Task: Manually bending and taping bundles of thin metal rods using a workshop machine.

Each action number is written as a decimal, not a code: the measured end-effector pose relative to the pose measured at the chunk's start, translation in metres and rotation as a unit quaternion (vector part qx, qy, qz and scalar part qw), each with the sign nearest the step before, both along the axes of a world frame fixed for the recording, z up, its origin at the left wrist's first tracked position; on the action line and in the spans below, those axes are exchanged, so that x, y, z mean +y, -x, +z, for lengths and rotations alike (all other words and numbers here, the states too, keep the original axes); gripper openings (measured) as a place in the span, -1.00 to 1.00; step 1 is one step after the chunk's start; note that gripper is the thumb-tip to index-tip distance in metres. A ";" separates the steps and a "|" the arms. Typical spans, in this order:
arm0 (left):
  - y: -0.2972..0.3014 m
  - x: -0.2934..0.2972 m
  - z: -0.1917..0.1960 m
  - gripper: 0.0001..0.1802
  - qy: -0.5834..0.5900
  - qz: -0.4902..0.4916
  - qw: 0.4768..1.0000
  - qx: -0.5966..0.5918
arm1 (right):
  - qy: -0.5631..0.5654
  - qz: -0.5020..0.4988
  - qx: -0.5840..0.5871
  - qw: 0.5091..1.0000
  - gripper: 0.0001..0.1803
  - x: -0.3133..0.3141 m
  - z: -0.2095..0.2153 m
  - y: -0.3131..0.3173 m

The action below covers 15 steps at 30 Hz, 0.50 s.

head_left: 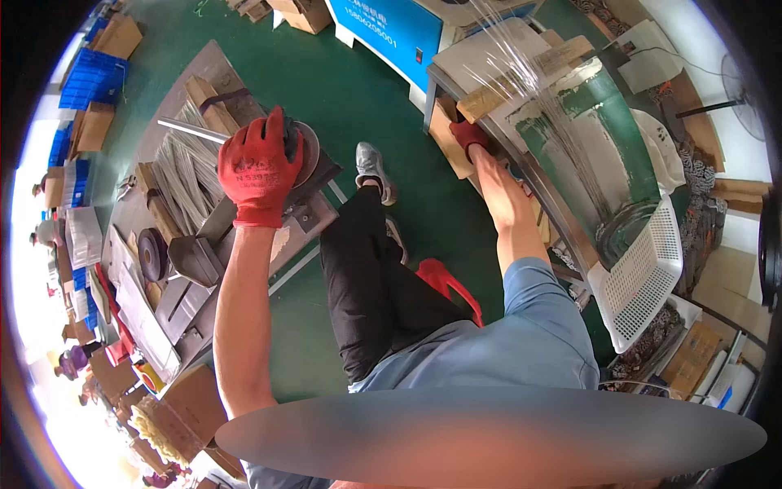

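overhead, green floor; left hand fingers curled over a metal disc at the workbench edge; right hand grips the table corner.

A white perforated basket hangs by the bench, blue crates and cardboard boxes stand far left.

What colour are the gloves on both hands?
Red, seen from the head view: left hand, right hand.

left hand: on the disc — left bench
right hand: at the right table's edge
basket: on that table — near end
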<state>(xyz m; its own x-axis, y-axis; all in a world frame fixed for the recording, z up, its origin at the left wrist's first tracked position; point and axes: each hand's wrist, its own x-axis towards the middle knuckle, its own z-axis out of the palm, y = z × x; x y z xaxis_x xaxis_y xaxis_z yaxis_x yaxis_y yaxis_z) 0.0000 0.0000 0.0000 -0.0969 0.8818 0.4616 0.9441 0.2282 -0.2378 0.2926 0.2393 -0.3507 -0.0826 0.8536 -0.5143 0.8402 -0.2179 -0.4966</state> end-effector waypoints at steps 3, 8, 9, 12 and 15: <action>0.000 0.002 -0.004 -0.60 -0.006 -0.007 1.000 -0.004 | -0.047 -0.003 -0.078 0.996 -0.33 -0.005 0.016 0.008; 0.000 0.000 -0.001 -0.61 -0.013 -0.021 1.000 -0.013 | -0.174 0.043 -0.080 0.980 -0.22 -0.049 0.066 0.011; -0.001 0.000 0.000 -0.62 -0.027 -0.034 0.999 -0.017 | -0.229 0.068 -0.090 0.967 -0.32 -0.066 0.080 0.012; -0.001 -0.001 0.001 -0.62 -0.025 -0.038 0.999 -0.013 | -0.297 0.207 0.002 0.932 -0.36 -0.117 0.131 0.010; -0.002 -0.001 0.001 -0.62 -0.032 -0.049 0.998 -0.014 | -0.333 0.282 0.124 0.891 -0.41 -0.149 0.198 -0.009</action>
